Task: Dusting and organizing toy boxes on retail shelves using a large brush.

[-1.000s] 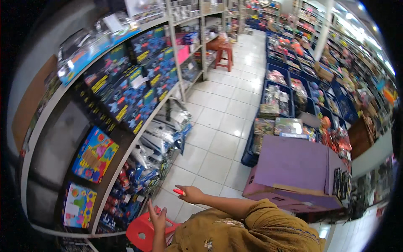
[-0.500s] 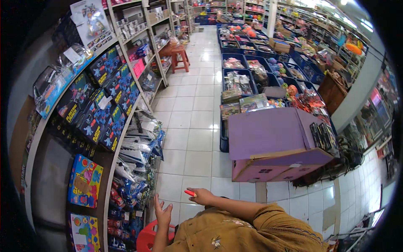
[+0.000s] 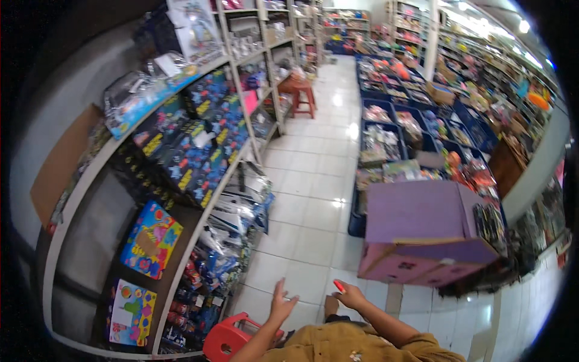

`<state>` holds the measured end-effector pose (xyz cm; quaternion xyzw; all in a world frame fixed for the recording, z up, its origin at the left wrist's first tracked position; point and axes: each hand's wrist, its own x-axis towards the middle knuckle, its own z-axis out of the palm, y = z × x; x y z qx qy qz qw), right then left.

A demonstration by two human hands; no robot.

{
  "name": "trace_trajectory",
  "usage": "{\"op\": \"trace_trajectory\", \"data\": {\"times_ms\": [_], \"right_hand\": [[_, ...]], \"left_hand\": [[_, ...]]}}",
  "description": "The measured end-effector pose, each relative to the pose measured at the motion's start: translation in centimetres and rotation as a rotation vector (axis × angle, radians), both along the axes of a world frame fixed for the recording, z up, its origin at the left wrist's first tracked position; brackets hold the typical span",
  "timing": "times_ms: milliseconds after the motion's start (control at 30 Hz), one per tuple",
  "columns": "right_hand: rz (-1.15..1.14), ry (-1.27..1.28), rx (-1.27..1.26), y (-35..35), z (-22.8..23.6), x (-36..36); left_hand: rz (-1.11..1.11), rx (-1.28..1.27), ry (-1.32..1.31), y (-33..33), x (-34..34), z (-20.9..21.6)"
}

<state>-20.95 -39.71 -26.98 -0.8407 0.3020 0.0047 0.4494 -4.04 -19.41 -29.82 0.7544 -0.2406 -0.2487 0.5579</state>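
Observation:
My left hand [image 3: 281, 304] hangs in the air with its fingers apart and nothing in it, above a red plastic stool [image 3: 225, 341]. To its right, my right hand [image 3: 352, 297] is closed around a slim red handheld item [image 3: 339, 286]. Only one end of that item sticks out past my fingers, so its exact kind cannot be made out. Both hands are apart from each other, over the white tiled floor [image 3: 295, 238], and neither touches any goods.
Shelving on the left carries dark boxed toys [image 3: 199, 151] and colourful flat boxes [image 3: 151, 240]. Bagged toys [image 3: 226, 241] line its foot. A purple carton [image 3: 416, 211] stands at right, before blue crates [image 3: 380, 130] of goods. Farther along the aisle is a brown stool [image 3: 303, 99].
The view has swung left, so shelves and crates sit farther right in it. My hands have shifted right in the picture, and more of the red stool shows. The red item stays in my right hand.

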Motion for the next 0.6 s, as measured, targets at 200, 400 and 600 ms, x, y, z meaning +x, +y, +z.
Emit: {"op": "trace_trajectory", "data": {"times_ms": [200, 400, 600], "right_hand": [[0.001, 0.027, 0.033, -3.4, 0.7, 4.7], [0.111, -0.052, 0.027, -8.2, 1.7, 12.1], [0.183, -0.089, 0.016, -13.8, 1.8, 18.9]], "left_hand": [[0.003, 0.024, 0.007, -3.3, 2.5, 2.3], [0.081, 0.018, -0.025, -7.7, 8.4, 2.1], [0.18, -0.094, -0.026, -10.8, 14.8, 0.2]]}}
